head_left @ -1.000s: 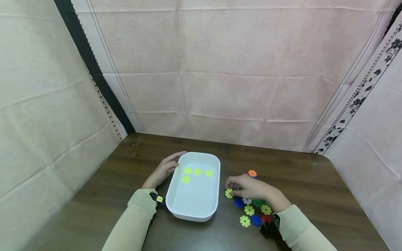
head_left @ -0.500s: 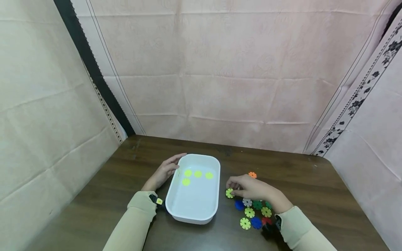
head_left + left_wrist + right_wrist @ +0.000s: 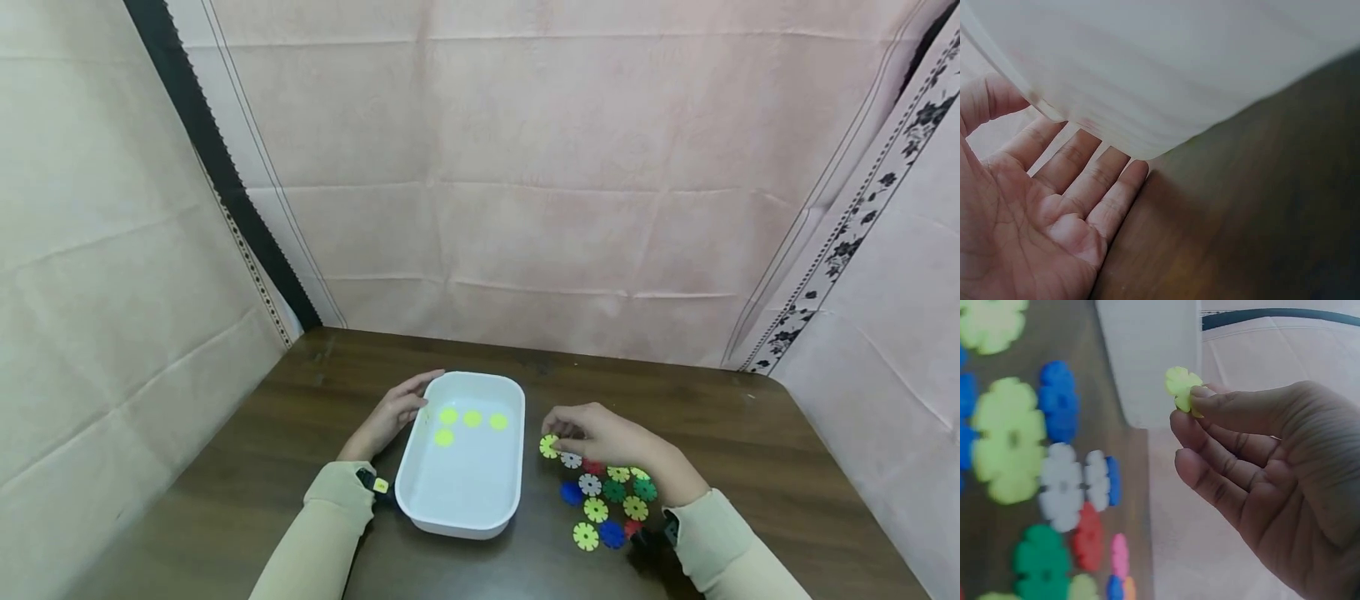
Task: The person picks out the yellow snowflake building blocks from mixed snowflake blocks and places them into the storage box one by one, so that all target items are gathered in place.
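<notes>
My left hand (image 3: 386,423) holds the far left corner of a white plastic tray (image 3: 459,500), with the thumb at its rim. In the left wrist view, the fingers reach against the outer wall and their tips are hidden. Several yellow-green flower-shaped plastic pieces (image 3: 472,418) lie inside the tray. To the right of it, my right hand (image 3: 603,435) pinches a yellow-green flower-shaped piece (image 3: 1182,389) between thumb and fingers. This piece is off the table in the right wrist view, with the other fingers loosely bent below it.
Under and in front of the right hand lie flower-shaped pieces in blue (image 3: 611,534), green (image 3: 613,491), white (image 3: 589,484), red (image 3: 1088,537) and yellow-green (image 3: 586,536). Pink (image 3: 1120,555) and orange ones show in the right wrist view. A pale cloth (image 3: 525,250) hangs behind the brown table (image 3: 720,433).
My right hand has moved slightly up and away with the yellow-green piece, uncovering white and red pieces below. The orange piece is now hidden behind it in the head view. The left hand stays put.
</notes>
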A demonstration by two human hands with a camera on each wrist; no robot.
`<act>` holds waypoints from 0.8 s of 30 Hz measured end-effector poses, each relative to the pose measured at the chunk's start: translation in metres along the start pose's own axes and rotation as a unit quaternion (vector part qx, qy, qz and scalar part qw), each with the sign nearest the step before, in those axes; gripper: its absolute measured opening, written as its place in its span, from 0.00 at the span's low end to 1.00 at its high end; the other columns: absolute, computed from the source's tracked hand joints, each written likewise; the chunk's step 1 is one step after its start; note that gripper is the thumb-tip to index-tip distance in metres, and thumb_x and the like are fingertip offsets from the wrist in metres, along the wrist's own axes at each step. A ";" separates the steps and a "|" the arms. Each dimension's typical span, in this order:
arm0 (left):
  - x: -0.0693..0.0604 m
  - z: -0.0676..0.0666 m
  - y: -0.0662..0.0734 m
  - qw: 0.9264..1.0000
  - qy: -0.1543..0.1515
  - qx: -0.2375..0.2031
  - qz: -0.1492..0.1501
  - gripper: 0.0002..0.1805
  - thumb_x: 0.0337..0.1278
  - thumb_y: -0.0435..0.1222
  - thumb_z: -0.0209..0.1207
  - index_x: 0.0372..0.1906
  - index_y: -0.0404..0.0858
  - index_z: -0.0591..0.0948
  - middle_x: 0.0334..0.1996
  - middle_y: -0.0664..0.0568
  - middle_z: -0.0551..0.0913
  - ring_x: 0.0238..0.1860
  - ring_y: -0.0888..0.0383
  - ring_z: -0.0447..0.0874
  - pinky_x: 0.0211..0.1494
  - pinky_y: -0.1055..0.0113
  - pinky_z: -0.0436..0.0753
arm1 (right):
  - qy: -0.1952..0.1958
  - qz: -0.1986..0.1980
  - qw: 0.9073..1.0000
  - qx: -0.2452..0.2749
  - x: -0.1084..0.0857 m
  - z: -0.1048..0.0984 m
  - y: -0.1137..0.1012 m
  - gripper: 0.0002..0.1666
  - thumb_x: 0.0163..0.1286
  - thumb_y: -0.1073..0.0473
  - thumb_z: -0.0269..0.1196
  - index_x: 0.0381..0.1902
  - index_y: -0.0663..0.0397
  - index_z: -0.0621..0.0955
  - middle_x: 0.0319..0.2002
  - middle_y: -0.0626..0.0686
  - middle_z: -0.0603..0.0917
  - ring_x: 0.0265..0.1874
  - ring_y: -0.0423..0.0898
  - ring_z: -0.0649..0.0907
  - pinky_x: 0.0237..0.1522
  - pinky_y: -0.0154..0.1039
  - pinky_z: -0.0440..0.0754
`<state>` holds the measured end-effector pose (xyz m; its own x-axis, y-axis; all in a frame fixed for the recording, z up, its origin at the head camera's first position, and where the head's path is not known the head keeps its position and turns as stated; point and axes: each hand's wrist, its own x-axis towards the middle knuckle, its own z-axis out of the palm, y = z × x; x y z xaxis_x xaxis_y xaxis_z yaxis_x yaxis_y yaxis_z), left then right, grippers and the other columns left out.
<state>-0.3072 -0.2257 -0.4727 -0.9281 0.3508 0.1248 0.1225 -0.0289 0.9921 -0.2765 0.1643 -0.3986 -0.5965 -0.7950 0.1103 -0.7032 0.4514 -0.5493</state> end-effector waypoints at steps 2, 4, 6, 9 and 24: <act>-0.001 0.000 0.000 1.000 0.001 0.000 -0.001 0.32 0.64 0.31 0.50 0.75 0.42 0.68 0.71 0.46 0.70 0.62 0.50 0.78 0.57 0.64 0.80 | 0.001 -0.004 1.000 -0.002 0.006 -0.003 -0.003 0.13 0.72 0.61 0.64 0.53 0.47 0.81 0.45 0.41 0.86 0.44 0.37 0.84 0.47 0.35 0.84; -0.001 0.000 -0.001 1.000 0.001 -0.001 -0.003 0.32 0.64 0.31 0.50 0.74 0.42 0.68 0.71 0.47 0.71 0.62 0.52 0.79 0.58 0.63 0.80 | -0.007 -0.007 1.000 -0.003 0.015 -0.006 -0.007 0.13 0.72 0.62 0.64 0.53 0.47 0.81 0.45 0.41 0.86 0.45 0.37 0.84 0.48 0.34 0.83; 0.000 0.000 -0.001 1.000 0.000 -0.002 -0.001 0.32 0.64 0.31 0.50 0.74 0.42 0.68 0.71 0.47 0.71 0.62 0.52 0.79 0.58 0.63 0.80 | -0.018 -0.009 1.000 0.001 0.027 -0.008 -0.011 0.13 0.73 0.62 0.63 0.54 0.49 0.81 0.46 0.40 0.86 0.46 0.36 0.84 0.49 0.34 0.82; 0.001 0.000 -0.001 1.000 -0.001 -0.003 0.002 0.32 0.64 0.31 0.50 0.74 0.43 0.68 0.71 0.47 0.71 0.61 0.52 0.79 0.58 0.63 0.80 | -0.032 -0.011 0.999 0.009 0.048 -0.009 -0.018 0.13 0.72 0.62 0.63 0.53 0.49 0.82 0.46 0.41 0.86 0.46 0.36 0.84 0.49 0.34 0.82; 0.000 -0.002 0.001 1.000 -0.009 0.004 0.002 0.32 0.65 0.32 0.50 0.75 0.44 0.68 0.71 0.47 0.71 0.62 0.50 0.78 0.58 0.61 0.80 | -0.110 0.003 0.994 -0.021 0.120 0.027 -0.022 0.09 0.73 0.64 0.61 0.47 0.47 0.83 0.39 0.43 0.85 0.39 0.37 0.81 0.46 0.33 0.80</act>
<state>-0.3081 -0.2274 -0.4717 -0.9210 0.3678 0.1282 0.1285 -0.0237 0.9914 -0.3228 0.0479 -0.3957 -0.5059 -0.8590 -0.0793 -0.7178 0.4702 -0.5136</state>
